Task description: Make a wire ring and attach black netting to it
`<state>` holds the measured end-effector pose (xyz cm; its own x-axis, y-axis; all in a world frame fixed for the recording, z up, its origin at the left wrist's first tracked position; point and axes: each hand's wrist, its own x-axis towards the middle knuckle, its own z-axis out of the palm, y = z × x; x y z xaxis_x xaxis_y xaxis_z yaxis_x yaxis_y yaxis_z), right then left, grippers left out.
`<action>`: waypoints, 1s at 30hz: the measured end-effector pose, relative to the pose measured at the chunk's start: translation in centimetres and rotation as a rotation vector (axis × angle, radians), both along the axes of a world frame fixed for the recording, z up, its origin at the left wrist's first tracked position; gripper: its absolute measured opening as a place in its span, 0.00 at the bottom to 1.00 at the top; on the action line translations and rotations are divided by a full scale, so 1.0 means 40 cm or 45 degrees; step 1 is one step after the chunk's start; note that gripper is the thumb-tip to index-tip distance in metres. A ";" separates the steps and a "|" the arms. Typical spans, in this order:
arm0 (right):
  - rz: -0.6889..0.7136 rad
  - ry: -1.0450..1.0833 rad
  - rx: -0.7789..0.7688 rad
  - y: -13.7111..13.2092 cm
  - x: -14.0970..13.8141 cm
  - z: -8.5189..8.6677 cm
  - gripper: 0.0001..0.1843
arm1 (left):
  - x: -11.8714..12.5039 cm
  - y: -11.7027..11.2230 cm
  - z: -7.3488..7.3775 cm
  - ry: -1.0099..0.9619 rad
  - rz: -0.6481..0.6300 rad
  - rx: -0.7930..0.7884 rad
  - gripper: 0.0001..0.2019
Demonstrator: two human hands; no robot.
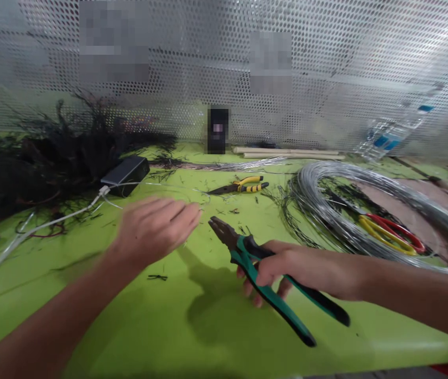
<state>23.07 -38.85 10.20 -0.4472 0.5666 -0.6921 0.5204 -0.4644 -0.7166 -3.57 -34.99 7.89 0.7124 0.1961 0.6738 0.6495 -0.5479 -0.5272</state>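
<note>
My right hand (273, 268) is closed around green-and-black pliers (255, 273), whose jaws point up and left over the green table. The two handles are spread apart below my fingers. Just left of the jaw tips is my left hand (158, 226), back facing up and fingers pressed together, a little blurred. A thin pale wire (168, 185) arcs behind this hand and bends back toward its fingertips, where the grip is largely hidden. Apart from both hands, yellow-and-black needle-nose pliers (241, 186) lie beyond the jaws.
A large wire coil (310, 181) lies at right, with red-and-yellow-handled pliers (393, 234) inside. Dark, bristly strands (69, 137) pile up at left beside a black box (127, 171) and a white cable (61, 218). A water bottle (389, 139) and wooden sticks (290, 153) are near the perforated metal wall (192, 63).
</note>
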 end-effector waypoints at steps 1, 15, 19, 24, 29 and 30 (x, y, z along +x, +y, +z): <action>0.019 -0.055 0.040 0.003 0.007 0.004 0.12 | -0.004 -0.003 0.005 -0.007 0.018 0.006 0.09; 0.347 -0.275 0.424 0.073 0.104 0.017 0.10 | 0.000 -0.031 0.016 -0.253 0.083 -0.086 0.06; 0.152 0.406 0.201 0.041 0.134 0.000 0.15 | -0.004 -0.040 0.039 -0.371 -0.002 -0.114 0.04; -0.246 0.781 0.393 0.014 0.143 -0.011 0.23 | 0.008 -0.065 0.042 -0.550 -0.087 -0.190 0.07; -0.340 0.690 0.593 -0.017 0.124 -0.012 0.24 | 0.028 -0.083 0.042 -0.655 -0.078 -0.252 0.07; -0.312 0.616 0.608 -0.028 0.115 -0.016 0.24 | 0.031 -0.086 0.044 -0.666 -0.084 -0.245 0.07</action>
<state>27.66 -39.98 9.55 -0.4622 0.8810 -0.1008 0.0148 -0.1060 -0.9943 -2.34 -38.41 9.64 0.3077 0.3167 0.8972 0.7585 -0.6509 -0.0304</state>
